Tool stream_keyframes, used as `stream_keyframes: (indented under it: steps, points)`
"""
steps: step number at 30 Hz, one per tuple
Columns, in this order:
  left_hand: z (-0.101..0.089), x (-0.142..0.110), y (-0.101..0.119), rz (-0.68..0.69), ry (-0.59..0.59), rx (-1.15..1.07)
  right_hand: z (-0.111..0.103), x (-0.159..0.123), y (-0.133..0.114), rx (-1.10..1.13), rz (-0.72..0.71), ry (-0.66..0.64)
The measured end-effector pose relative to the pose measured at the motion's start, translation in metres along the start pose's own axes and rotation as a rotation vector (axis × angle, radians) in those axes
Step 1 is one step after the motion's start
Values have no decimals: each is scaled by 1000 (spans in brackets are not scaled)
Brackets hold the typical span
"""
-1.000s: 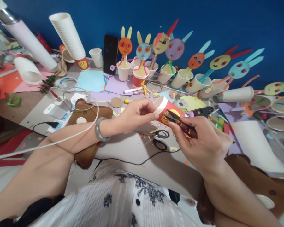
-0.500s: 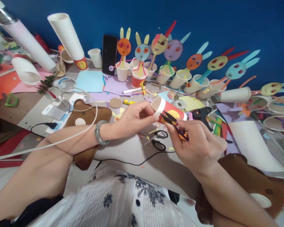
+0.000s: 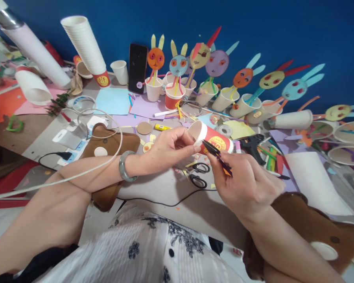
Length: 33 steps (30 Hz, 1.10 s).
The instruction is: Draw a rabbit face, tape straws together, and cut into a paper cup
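Observation:
My left hand (image 3: 174, 147) pinches the white rim of a red paper cup (image 3: 214, 138) between thumb and fingers. The cup lies tilted sideways, its mouth toward that hand and a gold pattern on its side. In my right hand (image 3: 247, 179) is a pair of small, pointed black scissors (image 3: 211, 148); the fingers wrap round handles with some orange on them. The blades lie almost together, with their tips close to the cup's wall just below the rim. Whether they touch the paper I cannot tell. My palm hides most of the handles.
Black-handled scissors (image 3: 199, 175) lie below the cup. Several cups with paper rabbit faces (image 3: 178, 66) line the blue wall. A stack of cups (image 3: 84, 45) and a phone (image 3: 137, 67) stand at the back. To the right lies a black glue gun (image 3: 253, 146); a white cable (image 3: 121, 147) crosses my left forearm.
The blades have closed from clearly apart to nearly together. My right hand has shifted slightly left and down. My left hand keeps its hold on the cup.

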<state>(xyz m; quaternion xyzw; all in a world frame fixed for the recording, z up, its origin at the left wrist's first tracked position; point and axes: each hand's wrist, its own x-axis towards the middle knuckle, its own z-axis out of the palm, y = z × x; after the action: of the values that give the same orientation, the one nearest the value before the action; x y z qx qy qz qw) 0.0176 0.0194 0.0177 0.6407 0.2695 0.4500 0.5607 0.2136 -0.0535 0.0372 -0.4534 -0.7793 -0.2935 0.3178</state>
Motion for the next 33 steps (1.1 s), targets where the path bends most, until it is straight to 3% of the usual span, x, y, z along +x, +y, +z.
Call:
stream_keyframes:
  steps: [20,33]
  points:
    - [2,-1,0,14,23,-33,-3,2,4,-55,-68,32]
    - [-1,-1,-1,36,25,-26,1,-2,8,-25,-26,52]
